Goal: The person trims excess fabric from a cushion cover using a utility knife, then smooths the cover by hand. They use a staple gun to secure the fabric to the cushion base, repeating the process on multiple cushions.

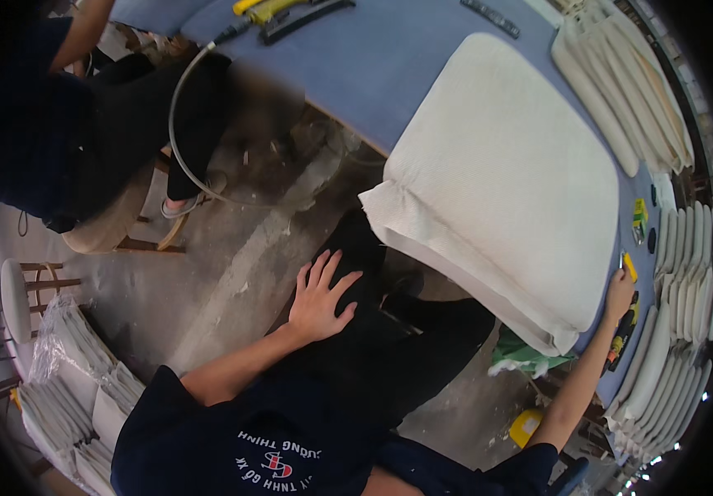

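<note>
My left hand (320,304) rests on my dark-trousered thigh with its fingers spread, holding nothing. At the table's right side, my right hand (619,294) is closed at a small yellow tool (630,267), whose exact kind I cannot make out. Between my hands lies a large white fabric-covered seat pad (517,178) on the blue table (356,70). Its near edge overhangs the table, and loose fabric (455,256) hangs in folds there. Neither hand touches the pad's near edge. Black-and-yellow tools (622,335) lie just below my right hand.
Stacked white covered pads (621,83) line the table's far right, with more stacks (683,273) beyond. A yellow air tool (269,10) with a hose (172,124) lies at the back. Another person (83,140) sits on a stool at left. Plastic-wrapped pads (75,355) stand lower left.
</note>
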### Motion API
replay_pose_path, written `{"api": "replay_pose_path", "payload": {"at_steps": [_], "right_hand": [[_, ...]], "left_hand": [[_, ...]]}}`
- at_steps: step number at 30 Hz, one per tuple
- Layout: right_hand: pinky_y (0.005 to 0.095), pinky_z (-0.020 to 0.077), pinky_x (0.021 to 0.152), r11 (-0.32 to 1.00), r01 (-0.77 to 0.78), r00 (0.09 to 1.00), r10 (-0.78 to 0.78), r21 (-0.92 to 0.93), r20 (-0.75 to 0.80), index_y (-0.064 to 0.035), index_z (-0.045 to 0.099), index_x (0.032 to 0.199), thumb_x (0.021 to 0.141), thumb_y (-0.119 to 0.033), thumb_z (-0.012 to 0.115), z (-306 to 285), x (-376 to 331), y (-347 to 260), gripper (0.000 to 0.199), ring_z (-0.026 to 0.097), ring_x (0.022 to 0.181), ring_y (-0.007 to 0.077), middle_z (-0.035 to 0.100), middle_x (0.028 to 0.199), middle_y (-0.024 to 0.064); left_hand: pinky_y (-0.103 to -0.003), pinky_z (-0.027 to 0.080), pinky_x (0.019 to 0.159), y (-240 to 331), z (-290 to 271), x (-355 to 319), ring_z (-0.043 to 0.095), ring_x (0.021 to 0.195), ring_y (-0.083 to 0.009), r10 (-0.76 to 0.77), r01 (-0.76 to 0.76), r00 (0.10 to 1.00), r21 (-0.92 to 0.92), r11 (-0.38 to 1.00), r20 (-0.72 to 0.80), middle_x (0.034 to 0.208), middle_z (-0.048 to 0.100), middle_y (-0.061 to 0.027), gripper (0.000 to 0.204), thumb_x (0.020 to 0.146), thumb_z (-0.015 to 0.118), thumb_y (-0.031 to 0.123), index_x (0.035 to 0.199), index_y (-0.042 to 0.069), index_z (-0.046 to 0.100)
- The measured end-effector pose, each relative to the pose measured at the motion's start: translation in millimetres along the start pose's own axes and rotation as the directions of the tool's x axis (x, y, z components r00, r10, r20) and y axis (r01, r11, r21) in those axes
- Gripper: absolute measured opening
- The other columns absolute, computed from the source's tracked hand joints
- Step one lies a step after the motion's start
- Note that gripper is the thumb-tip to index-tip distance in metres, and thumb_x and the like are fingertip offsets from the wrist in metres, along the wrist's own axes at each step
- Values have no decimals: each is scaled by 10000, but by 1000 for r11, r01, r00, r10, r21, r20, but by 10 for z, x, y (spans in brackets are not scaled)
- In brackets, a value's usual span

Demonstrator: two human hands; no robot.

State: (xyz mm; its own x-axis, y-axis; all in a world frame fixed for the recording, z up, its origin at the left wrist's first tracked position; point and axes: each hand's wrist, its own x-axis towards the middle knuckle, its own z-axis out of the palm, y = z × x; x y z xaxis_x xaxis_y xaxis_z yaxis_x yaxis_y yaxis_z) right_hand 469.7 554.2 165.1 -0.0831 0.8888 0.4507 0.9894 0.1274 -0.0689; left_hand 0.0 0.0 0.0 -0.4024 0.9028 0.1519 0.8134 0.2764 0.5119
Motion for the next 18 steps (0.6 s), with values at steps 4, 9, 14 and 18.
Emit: {"api": "replay_pose_path", "payload": {"at_steps": [4, 9, 14, 18], "right_hand": [[502, 547, 962, 949, 58, 928, 63, -309, 368, -112, 658, 1447, 1084, -430, 446, -20, -624, 705, 527, 723, 1121, 419, 744, 1267, 230], [459, 556, 950, 961, 230, 949, -185, -156, 255, -76, 633, 1440, 1058, -332, 580, -377, -175, 887, 463, 729, 1097, 386, 760, 1169, 229], [457, 559, 946, 951, 256, 940, -202, -174, 274, -74, 645, 1422, 1055, -300, 600, -565, 119, 951, 434, 729, 1105, 380, 765, 1191, 217], [455, 561, 944, 729, 588, 792, -607, -351, 67, -73, 654, 1409, 1052, -275, 615, -774, 760, 1215, 411, 730, 1111, 375, 769, 1208, 207]], "left_hand": [[-629, 280, 1223, 478, -439, -1210, 309, 1571, -431, -197, 228, 948, -99, 969, 250, 1663, 384, -214, 632, 830, 786, 340, 1437, 259, 630], [-622, 309, 1221, 372, 7, -213, 396, 1530, -407, -183, 186, 983, -252, 950, 36, 1598, 481, -170, 554, 773, 808, 295, 1315, 281, 691], [-595, 339, 1213, 297, -282, -426, 424, 1507, -416, -330, 330, 943, -281, 901, 49, 1578, 500, -183, 511, 790, 775, 271, 1295, 251, 705], [-582, 367, 1199, 211, -445, -692, 438, 1490, -437, -331, 307, 943, -349, 886, -13, 1590, 487, -189, 526, 797, 769, 238, 1320, 227, 707]]}}
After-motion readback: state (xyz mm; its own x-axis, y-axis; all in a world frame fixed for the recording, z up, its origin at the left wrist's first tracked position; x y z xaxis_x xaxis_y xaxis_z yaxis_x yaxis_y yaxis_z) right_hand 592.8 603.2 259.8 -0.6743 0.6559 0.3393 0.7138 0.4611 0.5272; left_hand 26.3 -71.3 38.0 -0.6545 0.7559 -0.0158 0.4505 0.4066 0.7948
